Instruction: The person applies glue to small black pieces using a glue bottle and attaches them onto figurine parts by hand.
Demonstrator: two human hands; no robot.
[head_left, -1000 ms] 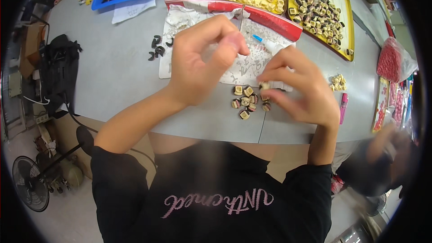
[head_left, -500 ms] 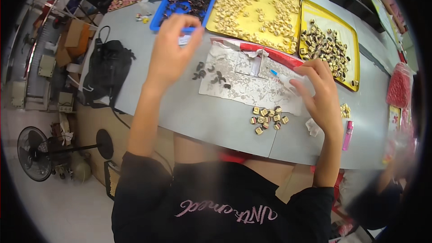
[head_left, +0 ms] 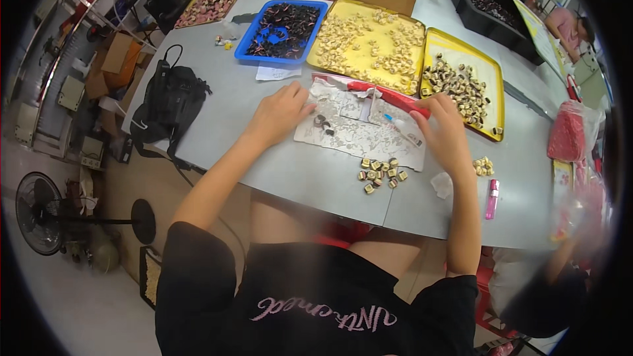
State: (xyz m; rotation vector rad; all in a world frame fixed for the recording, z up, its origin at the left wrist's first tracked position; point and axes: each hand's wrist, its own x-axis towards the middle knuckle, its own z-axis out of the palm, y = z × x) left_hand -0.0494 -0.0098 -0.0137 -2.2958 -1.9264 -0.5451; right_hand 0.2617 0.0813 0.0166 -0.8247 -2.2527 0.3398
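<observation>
My left hand (head_left: 282,117) is low over the left edge of a white, glue-spattered board (head_left: 376,144), its fingers bent and closed. What they hold, if anything, is hidden. Beside its fingertips lie a few dark curved pieces (head_left: 323,122). My right hand (head_left: 443,126) is at the board's right end, thumb and fingers closed around the end of its red edge strip (head_left: 389,95). A small clear bottle with a blue tip (head_left: 410,133) lies on the board next to that thumb. In front of the board sits a cluster of small cream-and-dark pieces (head_left: 381,174).
Behind the board stand a blue tray (head_left: 247,53) of dark pieces and two yellow trays (head_left: 369,43) (head_left: 496,102) of small pieces. A pink lighter (head_left: 492,199) and a cream pile (head_left: 483,167) lie at right. A black bag (head_left: 173,102) lies left. Another person sits at right.
My left hand has come down from above the table to the board's left edge, covering some dark pieces. My right hand has closed at the red strip's end. The view has shifted.
</observation>
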